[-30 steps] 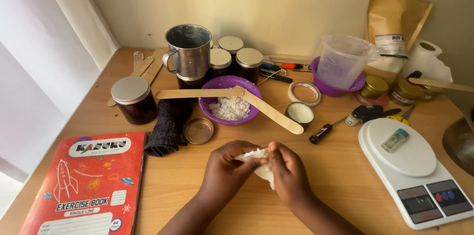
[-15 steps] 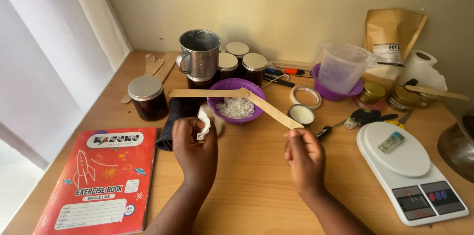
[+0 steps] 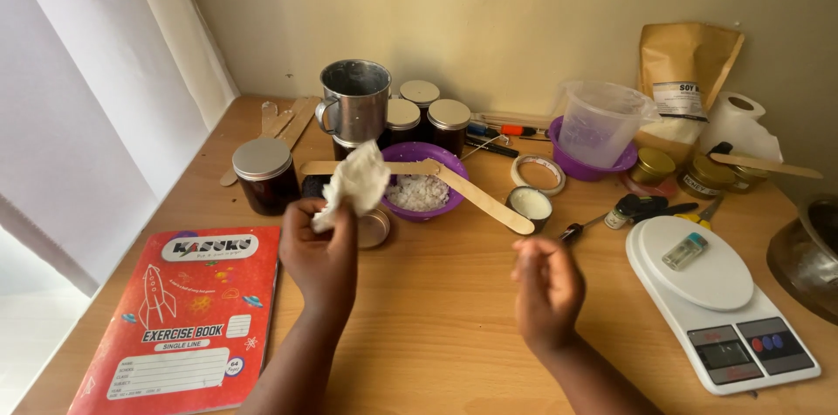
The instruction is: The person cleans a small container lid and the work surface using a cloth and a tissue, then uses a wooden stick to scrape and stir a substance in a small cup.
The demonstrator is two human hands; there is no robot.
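Nearest me, the red exercise book [image 3: 179, 319] lies flat at the table's [image 3: 436, 336] front left edge, and the white kitchen scale [image 3: 724, 301] sits front right with a small clear vial on its plate. My left hand [image 3: 321, 253] is raised over the wood with its fingers pinched shut on a crumpled white tissue [image 3: 353, 184], which stands up above the knuckles. My right hand [image 3: 546, 284] hangs to the right, well apart from the tissue, its fingers loosely curled with nothing in them that I can see.

Just beyond the tissue is the purple bowl [image 3: 425, 179] of white flakes, with a long wooden stick [image 3: 436, 179] resting across its rim, and a small open tin [image 3: 374, 227] beside my left hand. I judge the risk is right there: if the tissue or my wrist brushes that stick, it could lever off the rim and scatter flakes. The dark lidded jar [image 3: 264, 175] sits near enough to knock too. Farther back stand the metal cup [image 3: 353, 101] and more jars.
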